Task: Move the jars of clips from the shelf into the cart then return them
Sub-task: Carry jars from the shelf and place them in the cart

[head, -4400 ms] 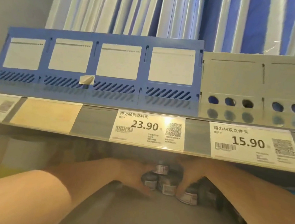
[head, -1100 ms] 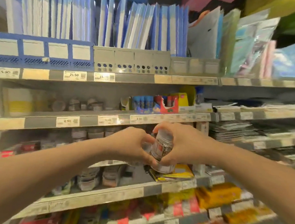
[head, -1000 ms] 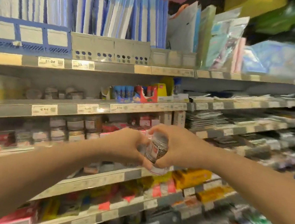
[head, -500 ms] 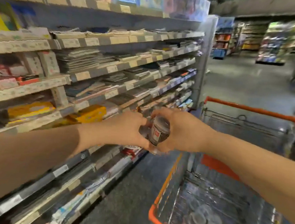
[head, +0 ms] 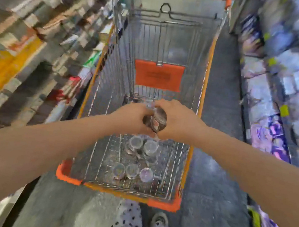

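Left hand [head: 133, 118]: centre of the frame, cupped against the left side of the held jars [head: 155, 121].
Right hand [head: 178, 121]: curled round their right side, the two hands pressing the cluster between them.
Held jars: above the cart [head: 201, 85], over the jars already inside [head: 142, 147], which stand at lower centre.
Doing it well: likely lower the cluster until it is just above the cart's wire floor, then part the hands.
Writing: the held jars' label and the orange panel [head: 158, 75] are too blurred to read.
Shelves [head: 33, 31]: blurred, at left and right of the frame.

Head view — steeply down over cart [head: 199, 93]
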### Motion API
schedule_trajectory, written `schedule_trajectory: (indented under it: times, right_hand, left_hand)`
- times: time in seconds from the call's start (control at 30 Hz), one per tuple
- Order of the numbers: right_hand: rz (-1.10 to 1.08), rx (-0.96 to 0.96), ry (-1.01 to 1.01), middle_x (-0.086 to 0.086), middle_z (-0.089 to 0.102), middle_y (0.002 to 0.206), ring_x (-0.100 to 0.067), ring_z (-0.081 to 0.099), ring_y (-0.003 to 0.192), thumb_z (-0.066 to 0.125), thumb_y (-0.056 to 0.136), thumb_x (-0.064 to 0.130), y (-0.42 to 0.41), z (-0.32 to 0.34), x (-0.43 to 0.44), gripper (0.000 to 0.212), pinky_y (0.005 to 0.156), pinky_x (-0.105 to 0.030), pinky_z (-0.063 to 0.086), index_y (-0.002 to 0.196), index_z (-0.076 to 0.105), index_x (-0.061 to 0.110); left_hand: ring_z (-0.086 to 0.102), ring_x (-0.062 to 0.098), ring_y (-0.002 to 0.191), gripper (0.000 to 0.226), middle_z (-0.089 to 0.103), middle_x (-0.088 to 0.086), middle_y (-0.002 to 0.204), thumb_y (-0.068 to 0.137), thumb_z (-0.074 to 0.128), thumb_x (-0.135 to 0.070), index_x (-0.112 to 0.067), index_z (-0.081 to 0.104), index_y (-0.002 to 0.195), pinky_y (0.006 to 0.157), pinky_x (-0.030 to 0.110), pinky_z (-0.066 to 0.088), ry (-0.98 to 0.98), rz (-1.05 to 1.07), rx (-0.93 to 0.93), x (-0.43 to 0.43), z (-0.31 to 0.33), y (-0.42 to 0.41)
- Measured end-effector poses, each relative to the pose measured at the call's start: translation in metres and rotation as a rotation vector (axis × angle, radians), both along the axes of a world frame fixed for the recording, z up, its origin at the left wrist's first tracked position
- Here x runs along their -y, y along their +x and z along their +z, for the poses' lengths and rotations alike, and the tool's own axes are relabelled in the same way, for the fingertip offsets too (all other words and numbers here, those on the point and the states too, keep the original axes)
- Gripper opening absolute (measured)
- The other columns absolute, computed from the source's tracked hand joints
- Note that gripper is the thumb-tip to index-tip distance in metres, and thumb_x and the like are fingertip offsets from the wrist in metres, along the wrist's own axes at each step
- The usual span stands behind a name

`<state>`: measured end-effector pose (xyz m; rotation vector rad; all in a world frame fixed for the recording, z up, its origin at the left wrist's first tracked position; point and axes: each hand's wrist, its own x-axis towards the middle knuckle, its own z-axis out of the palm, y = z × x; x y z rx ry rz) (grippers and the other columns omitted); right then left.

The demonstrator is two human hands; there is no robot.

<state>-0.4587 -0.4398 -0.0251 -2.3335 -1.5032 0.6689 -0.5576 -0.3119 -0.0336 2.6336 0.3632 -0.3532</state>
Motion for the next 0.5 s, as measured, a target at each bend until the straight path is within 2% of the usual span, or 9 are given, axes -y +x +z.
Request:
schedule_trajectory:
  times: [0.1,0.2,0.33,0.43,0.5]
  right_hand:
    - [-0.077,-0.029,-0.099,-0.008,0.042,0.124,-0.029,0.056,0.101,0.073,0.072,0.042,-0.007,-0.062,-0.008,0.080,0.083,-0.036,0.048,0.138,0.031,0.026]
    - [-0.176,-0.013,-0.194,-0.010,0.042,0.121,-0.031,0.058,0.095,0.072,0.074,0.045,-0.029,-0.117,-0.017,0.073,0.081,-0.037,0.048,0.133,0.033,0.025]
    - [-0.274,-0.101,-0.328,-0.010,0.040,0.125,-0.032,0.057,0.098,0.071,0.077,0.038,-0.052,-0.169,-0.026,0.072,0.083,-0.040,0.047,0.135,0.030,0.026]
    - [-0.312,-0.161,-0.396,-0.008,0.040,0.123,-0.029,0.056,0.100,0.071,0.076,0.041,-0.061,-0.202,-0.034,0.073,0.082,-0.037,0.044,0.135,0.030,0.026]
    - [-0.333,-0.200,-0.411,-0.008,0.042,0.122,-0.029,0.057,0.100,0.072,0.074,0.041,-0.065,-0.221,-0.037,0.072,0.084,-0.037,0.046,0.132,0.033,0.026]
  left_hand:
    - [0.046,0.012,0.057,0.026,0.053,-0.002,0.066,0.073,0.074,-0.036,-0.023,0.052,0.067,0.053,0.024,0.036,-0.078,-0.012,-0.129,-0.006,-0.061,0.006]
    - [0.056,0.021,0.070,0.025,0.061,0.004,0.077,0.072,0.072,-0.029,-0.011,0.061,0.085,0.063,0.034,0.046,-0.115,-0.031,-0.211,-0.015,-0.117,-0.001]
    - [0.053,0.018,0.074,0.023,0.061,0.007,0.088,0.076,0.069,-0.029,-0.011,0.057,0.080,0.058,0.025,0.039,-0.112,-0.124,-0.317,-0.023,-0.174,-0.013]
    - [0.055,0.016,0.077,0.029,0.059,0.001,0.085,0.077,0.068,-0.033,-0.011,0.061,0.094,0.068,0.027,0.048,-0.169,-0.162,-0.353,-0.034,-0.212,-0.019]
    - [0.052,0.017,0.085,0.039,0.056,0.001,0.096,0.080,0.065,-0.038,-0.013,0.060,0.110,0.076,0.026,0.045,-0.143,-0.209,-0.327,-0.039,-0.231,-0.024]
